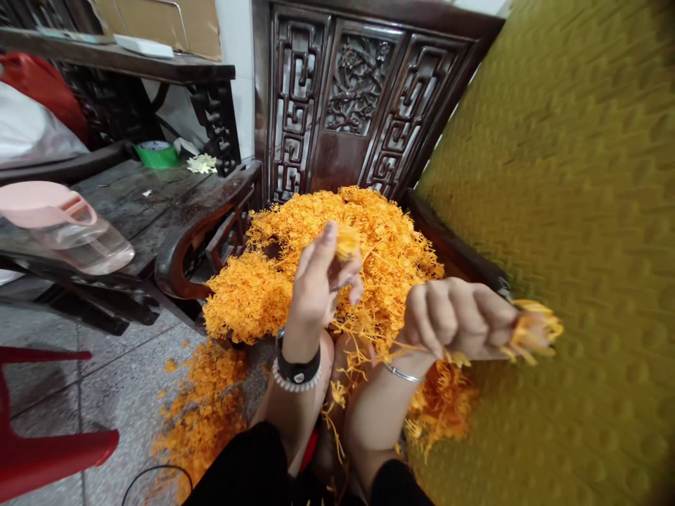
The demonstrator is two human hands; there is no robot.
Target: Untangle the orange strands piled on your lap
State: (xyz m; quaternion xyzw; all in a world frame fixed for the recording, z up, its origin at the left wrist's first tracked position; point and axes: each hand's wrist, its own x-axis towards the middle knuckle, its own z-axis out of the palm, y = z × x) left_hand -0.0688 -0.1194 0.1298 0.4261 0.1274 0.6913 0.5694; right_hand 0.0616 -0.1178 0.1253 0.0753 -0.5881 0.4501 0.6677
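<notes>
My left hand is raised in front of a big heap of thin, branching orange plastic-looking pieces. A small yellow-orange piece sits between its thumb and fingers, slightly blurred. To the right, my right hand is closed in a fist around a bunch of orange strands. The bunch's wider end sticks out at the little-finger side, while thin strands trail out near the thumb. Loose strands also hang over my legs.
The heap lies against a carved dark wood chair back. More orange pieces cover the floor. At left are a wooden bench with a pink-lidded jug, green tape and a red stool. A yellow-green textured surface rises at right.
</notes>
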